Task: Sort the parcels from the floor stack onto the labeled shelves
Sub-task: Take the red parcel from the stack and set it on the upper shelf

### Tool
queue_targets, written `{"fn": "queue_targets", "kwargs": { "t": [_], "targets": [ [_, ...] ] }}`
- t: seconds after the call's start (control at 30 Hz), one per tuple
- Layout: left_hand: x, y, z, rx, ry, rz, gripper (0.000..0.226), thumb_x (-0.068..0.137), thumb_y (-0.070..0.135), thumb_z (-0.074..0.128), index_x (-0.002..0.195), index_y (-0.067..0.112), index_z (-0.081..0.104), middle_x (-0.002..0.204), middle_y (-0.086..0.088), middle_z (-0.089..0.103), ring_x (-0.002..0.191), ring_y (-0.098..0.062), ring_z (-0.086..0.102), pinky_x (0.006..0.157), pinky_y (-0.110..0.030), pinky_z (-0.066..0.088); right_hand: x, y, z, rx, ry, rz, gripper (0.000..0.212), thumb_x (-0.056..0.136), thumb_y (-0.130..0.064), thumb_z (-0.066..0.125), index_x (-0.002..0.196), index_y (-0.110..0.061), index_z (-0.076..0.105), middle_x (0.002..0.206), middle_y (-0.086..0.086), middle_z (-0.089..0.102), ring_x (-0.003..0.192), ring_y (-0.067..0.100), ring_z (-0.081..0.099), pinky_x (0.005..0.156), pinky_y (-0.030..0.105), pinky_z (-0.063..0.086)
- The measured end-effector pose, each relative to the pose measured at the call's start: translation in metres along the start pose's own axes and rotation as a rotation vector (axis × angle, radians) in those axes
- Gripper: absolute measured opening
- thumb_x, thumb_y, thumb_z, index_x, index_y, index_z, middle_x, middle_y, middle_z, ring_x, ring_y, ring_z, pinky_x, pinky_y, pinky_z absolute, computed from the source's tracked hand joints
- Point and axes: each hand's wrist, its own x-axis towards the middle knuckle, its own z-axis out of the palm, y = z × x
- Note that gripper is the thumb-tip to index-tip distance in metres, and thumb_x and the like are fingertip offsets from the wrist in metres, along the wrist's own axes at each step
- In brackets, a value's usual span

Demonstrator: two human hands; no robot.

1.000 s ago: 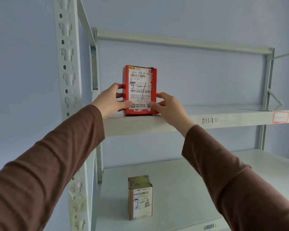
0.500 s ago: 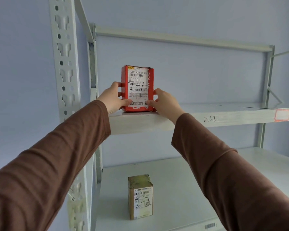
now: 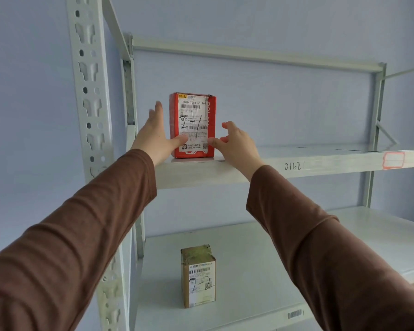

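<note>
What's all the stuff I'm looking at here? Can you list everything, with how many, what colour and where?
red parcel: one, red with a white label handwritten 2-1, standing upright at the left end of the upper shelf
brown parcel: one, brown cardboard with a label handwritten 2-2, standing upright on the lower shelf
upper shelf: one, pale grey, its front edge handwritten D1621
red-bordered sticker: one, white with red border, on the upper shelf's front edge at right
lower shelf: one, pale grey, barcode sticker on its front edge
shelf upright: one, pale grey, perforated, at left
wall: blue, behind the shelving
left hand: fingers straight, thumb on the red parcel's front
right hand: fingers relaxed, thumb at the parcel's lower right
sleeves: two, brown
</note>
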Motion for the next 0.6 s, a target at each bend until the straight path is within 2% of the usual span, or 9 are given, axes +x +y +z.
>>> {"fn": "queue_targets", "kwargs": {
  "t": [0.13,0.2,0.27,0.43,0.6],
  "targets": [
    [-0.015,0.015,0.006,0.054,0.165,0.175,0.109,0.091,0.043,0.071,0.163,0.015,-0.006,0.171,-0.008,-0.010,0.158,-0.024,-0.005,0.127,-0.037,0.002,-0.019,0.004,-0.010,0.012,0.080,-0.040,0.073,0.098,-0.054,0.062,0.155,-0.019,0.035,0.148,0.008,0.057,0.131,0.027,0.058,0.105,0.043,0.049],
    [-0.021,0.024,0.011,0.087,0.223,0.247,0.109,0.091,0.041,0.072,0.163,0.013,-0.006,0.170,-0.009,-0.012,0.158,-0.023,-0.010,0.124,-0.032,-0.004,-0.028,0.008,-0.017,-0.011,0.090,-0.047,0.073,0.098,-0.054,0.061,0.156,-0.019,0.034,0.151,0.007,0.054,0.134,0.027,0.054,0.105,0.041,0.045],
    [-0.026,0.032,0.017,0.090,0.247,0.275,0.110,0.091,0.039,0.074,0.163,0.011,-0.004,0.170,-0.011,-0.012,0.157,-0.025,-0.011,0.126,-0.034,-0.003,-0.037,0.013,-0.027,-0.033,0.088,-0.048,0.071,0.099,-0.052,0.061,0.156,-0.019,0.034,0.152,0.005,0.052,0.138,0.027,0.049,0.105,0.037,0.040],
    [-0.041,0.060,0.036,0.071,0.202,0.295,0.108,0.091,0.041,0.073,0.163,0.012,-0.002,0.171,-0.010,-0.010,0.157,-0.025,-0.011,0.125,-0.035,-0.003,-0.065,0.033,-0.051,-0.064,0.137,-0.047,0.070,0.098,-0.053,0.061,0.156,-0.021,0.037,0.153,0.000,0.049,0.141,0.023,0.039,0.105,0.033,0.036],
    [-0.066,0.101,0.074,-0.055,0.102,0.405,0.097,0.095,0.034,0.070,0.164,0.014,0.004,0.171,-0.007,-0.006,0.158,-0.021,-0.007,0.122,-0.027,-0.003,-0.103,0.063,-0.084,-0.165,0.248,-0.047,0.069,0.096,-0.053,0.063,0.154,-0.021,0.040,0.158,-0.001,0.044,0.144,0.023,0.035,0.115,0.042,0.036]
  ]
}}
